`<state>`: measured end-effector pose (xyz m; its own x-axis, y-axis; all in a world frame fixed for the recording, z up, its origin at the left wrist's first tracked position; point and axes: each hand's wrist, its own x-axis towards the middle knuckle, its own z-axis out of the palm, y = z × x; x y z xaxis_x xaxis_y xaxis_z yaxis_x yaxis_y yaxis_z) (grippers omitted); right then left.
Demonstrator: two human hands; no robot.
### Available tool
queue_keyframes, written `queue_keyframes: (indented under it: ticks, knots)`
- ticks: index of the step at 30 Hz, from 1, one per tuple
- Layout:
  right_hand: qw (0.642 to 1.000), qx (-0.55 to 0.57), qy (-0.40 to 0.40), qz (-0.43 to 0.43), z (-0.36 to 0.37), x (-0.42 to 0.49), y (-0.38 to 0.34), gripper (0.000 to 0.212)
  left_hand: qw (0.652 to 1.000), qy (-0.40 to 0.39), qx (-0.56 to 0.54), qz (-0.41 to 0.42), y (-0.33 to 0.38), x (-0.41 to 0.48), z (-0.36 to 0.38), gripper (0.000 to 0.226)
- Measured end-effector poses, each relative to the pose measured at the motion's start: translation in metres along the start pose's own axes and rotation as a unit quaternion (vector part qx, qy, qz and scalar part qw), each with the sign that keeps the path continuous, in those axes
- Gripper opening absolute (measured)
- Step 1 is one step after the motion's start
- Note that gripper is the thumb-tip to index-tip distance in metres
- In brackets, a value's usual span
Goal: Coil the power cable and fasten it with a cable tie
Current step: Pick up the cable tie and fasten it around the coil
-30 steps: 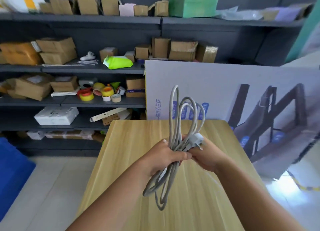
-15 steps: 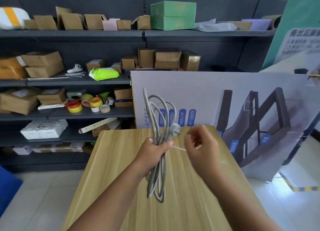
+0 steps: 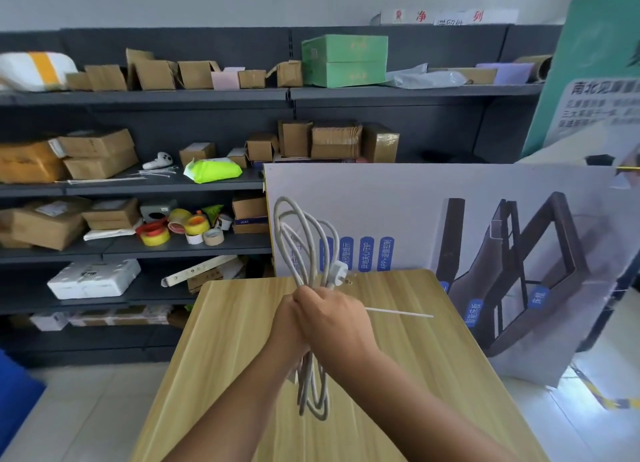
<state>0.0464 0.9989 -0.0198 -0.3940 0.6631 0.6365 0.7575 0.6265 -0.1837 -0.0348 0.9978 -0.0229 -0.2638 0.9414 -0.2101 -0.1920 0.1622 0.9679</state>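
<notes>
Cable (image 3: 304, 253) is coiled already, held upright at frame centre above the table (image 3: 433, 357). Left hand (image 3: 289, 326) (mostly hidden) and right hand (image 3: 332, 318) grip its waist; the tie (image 3: 398, 312) juts right, apparently not yet cinched.

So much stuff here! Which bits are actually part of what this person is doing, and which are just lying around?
Part of the job:
- grey power cable, coiled
- white cable tie
- left hand and right hand, both at the coil
- wooden table

Just lying about:
- tape rolls
- cardboard boxes
- green box
- printed board
</notes>
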Motion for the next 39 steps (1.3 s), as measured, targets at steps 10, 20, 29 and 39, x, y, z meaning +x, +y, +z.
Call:
queue_keyframes:
  ticks: [10, 20, 29, 39]
  knots:
    - [0.926, 0.314, 0.093, 0.187, -0.037, -0.017, 0.012, 0.014, 0.988, -0.152, -0.013, 0.028, 0.006, 0.000, -0.017, 0.018]
    - [0.835, 0.428, 0.092, 0.332, -0.048, -0.021, 0.025, 0.016, 0.976, -0.196, -0.039, 0.087, 0.019, -0.011, -0.012, 0.015]
    - [0.759, 0.542, 0.042, 0.359, -0.051, -0.024, 0.022, 0.012, 0.983, -0.140, -0.015, 0.121, 0.025, -0.015, -0.013, 0.017]
    - [0.243, 0.869, 0.108, 0.418, -0.040, -0.014, 0.059, 0.044, 0.965, -0.195, -0.166, 0.049, 0.023, -0.017, -0.015, 0.033]
